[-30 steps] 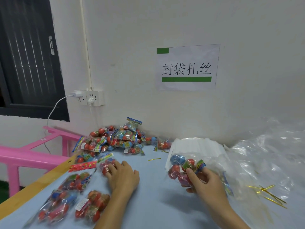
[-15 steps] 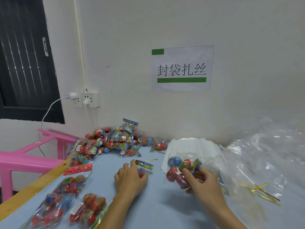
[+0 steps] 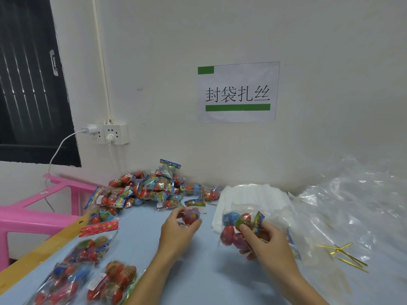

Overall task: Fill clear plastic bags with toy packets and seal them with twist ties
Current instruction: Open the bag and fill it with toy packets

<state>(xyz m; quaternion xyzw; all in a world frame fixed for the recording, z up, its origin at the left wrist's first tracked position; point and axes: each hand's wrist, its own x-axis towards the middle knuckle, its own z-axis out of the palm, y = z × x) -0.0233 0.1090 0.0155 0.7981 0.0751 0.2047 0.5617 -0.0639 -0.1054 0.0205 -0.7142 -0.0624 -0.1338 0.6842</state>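
The blue surface (image 3: 198, 271) carries everything here. At its 2 o'clock side lies a crumpled heap of clear plastic (image 3: 352, 205), and at 11 o'clock a pile of toy packets (image 3: 152, 190) leans against the wall. Filled bags (image 3: 88, 280) lie at 8 o'clock, near the front edge. A white stack of flat bags (image 3: 251, 194) sits at 12 o'clock, just behind the clear bag (image 3: 236, 230) being filled, which already holds red and blue toys.

The right hand (image 3: 264, 241) grasps that bag, thumb pressed on the packets inside, fingers curled beneath. The left hand (image 3: 178, 232) pinches one toy packet (image 3: 191, 215) between thumb and fingertips, lifted just off the surface at the bag's 9 o'clock, apart from it. Gold twist ties (image 3: 343, 254) lie at 3 o'clock.

The risk I see: the bag's mouth is not plainly open — I cannot tell where it faces — so the packet could snag on its header card, or the contents could slide out if the grip loosens.
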